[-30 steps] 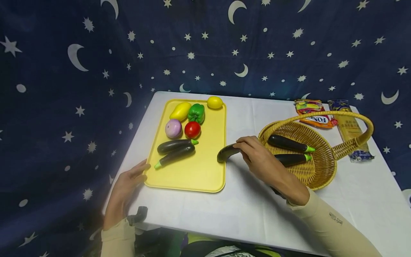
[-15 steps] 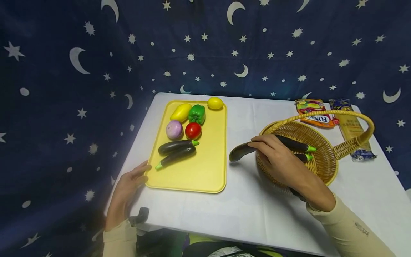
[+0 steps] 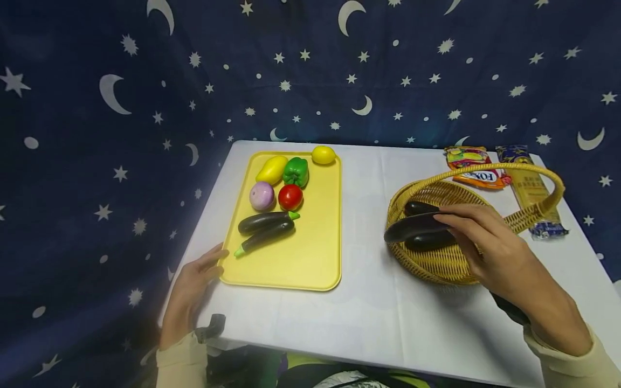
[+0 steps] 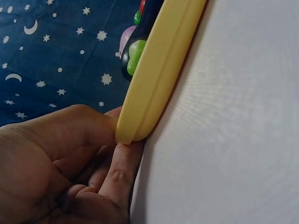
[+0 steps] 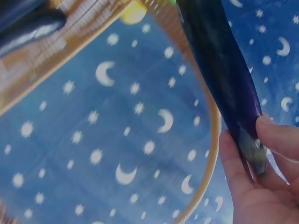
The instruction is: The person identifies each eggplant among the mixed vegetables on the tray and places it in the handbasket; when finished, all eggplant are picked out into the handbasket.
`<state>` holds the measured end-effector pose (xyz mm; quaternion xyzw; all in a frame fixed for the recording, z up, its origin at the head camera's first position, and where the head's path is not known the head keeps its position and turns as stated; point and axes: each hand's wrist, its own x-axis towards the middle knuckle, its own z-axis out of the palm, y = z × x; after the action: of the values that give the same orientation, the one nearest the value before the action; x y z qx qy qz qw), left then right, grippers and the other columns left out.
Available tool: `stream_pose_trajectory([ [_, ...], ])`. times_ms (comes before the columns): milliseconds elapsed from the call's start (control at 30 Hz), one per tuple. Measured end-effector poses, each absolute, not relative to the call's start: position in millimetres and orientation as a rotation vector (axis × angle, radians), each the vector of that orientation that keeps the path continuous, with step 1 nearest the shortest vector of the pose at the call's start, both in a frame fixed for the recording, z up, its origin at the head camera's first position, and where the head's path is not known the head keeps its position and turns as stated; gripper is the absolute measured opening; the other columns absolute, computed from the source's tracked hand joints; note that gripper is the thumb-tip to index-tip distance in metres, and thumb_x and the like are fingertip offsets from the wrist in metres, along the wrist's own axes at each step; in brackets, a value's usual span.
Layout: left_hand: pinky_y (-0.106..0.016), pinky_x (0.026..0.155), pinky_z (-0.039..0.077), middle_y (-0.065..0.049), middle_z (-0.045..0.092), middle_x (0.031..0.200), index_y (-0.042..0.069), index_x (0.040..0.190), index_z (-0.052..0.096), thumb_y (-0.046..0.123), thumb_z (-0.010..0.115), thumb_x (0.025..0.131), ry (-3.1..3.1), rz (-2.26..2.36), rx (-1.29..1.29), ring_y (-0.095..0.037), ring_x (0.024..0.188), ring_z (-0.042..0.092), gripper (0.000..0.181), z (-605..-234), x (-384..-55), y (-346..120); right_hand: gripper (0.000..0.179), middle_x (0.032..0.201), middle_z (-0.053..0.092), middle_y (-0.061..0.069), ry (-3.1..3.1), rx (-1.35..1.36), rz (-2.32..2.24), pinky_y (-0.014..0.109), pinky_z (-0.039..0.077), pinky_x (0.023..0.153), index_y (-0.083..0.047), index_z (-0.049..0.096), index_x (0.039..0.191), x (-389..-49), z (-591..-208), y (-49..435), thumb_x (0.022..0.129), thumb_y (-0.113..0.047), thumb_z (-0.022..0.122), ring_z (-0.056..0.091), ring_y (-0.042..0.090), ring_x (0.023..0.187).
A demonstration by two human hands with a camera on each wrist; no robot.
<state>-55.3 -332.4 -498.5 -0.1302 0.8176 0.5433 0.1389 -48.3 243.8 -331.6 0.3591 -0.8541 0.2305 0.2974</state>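
Over the basket point(image 3: 446, 268), my right hand point(image 3: 504, 256) pinches an eggplant point(image 3: 411, 227) by its stem end. In the right wrist view the thumb and fingers close around the tip of that eggplant point(image 5: 224, 70). Two other eggplants lie inside the basket, one nearer point(image 3: 429, 241) and one farther point(image 3: 417, 207), partly covered by the held one. On the left, my left hand point(image 3: 194, 283) holds the near-left edge of the yellow tray point(image 3: 310, 258), thumb against the rim point(image 4: 140, 107) and fingers below. Two eggplants point(image 3: 266, 238) lie side by side on the tray.
Also on the tray are a mango point(image 3: 271, 170), a green bell pepper point(image 3: 295, 172), a tomato point(image 3: 290, 197), a purple onion point(image 3: 262, 195) and a lemon point(image 3: 323, 155). The basket's tall handle point(image 3: 485, 168) arches up. Behind it lie a candy bag point(image 3: 480, 170) and a long packet point(image 3: 529, 188).
My right hand has carried the eggplant rightward from the tray's right edge to over the basket. My left hand has stayed at the tray.
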Motion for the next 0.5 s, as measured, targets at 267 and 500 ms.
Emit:
stream_pose_trajectory([
  [267, -0.057, 0.138, 0.012, 0.003, 0.036, 0.174, 0.012, 0.154, 0.057, 0.014, 0.065, 0.102, 2.388, 1.522, -0.415, -0.028, 0.168, 0.018, 0.052, -497, -55, -334, 0.061, 0.117, 0.07, 0.024, -2.39, 0.853, 0.504, 0.0, 0.026, 0.118, 0.005, 0.073, 0.121, -47, -331, 286, 0.117, -0.039, 0.03, 0.059, 0.034, 0.107],
  [500, -0.052, 0.135, 0.024, 0.003, 0.037, 0.173, 0.011, 0.155, 0.056, 0.011, 0.065, 0.103, 2.403, 1.542, -0.358, -0.029, 0.165, 0.029, 0.053, -501, -56, -333, 0.07, 0.115, 0.071, 0.018, -2.492, 0.858, 0.475, -0.006, 0.021, 0.112, 0.001, 0.074, 0.118, -51, -355, 306, 0.113, -0.048, 0.024, 0.06, 0.031, 0.102],
])
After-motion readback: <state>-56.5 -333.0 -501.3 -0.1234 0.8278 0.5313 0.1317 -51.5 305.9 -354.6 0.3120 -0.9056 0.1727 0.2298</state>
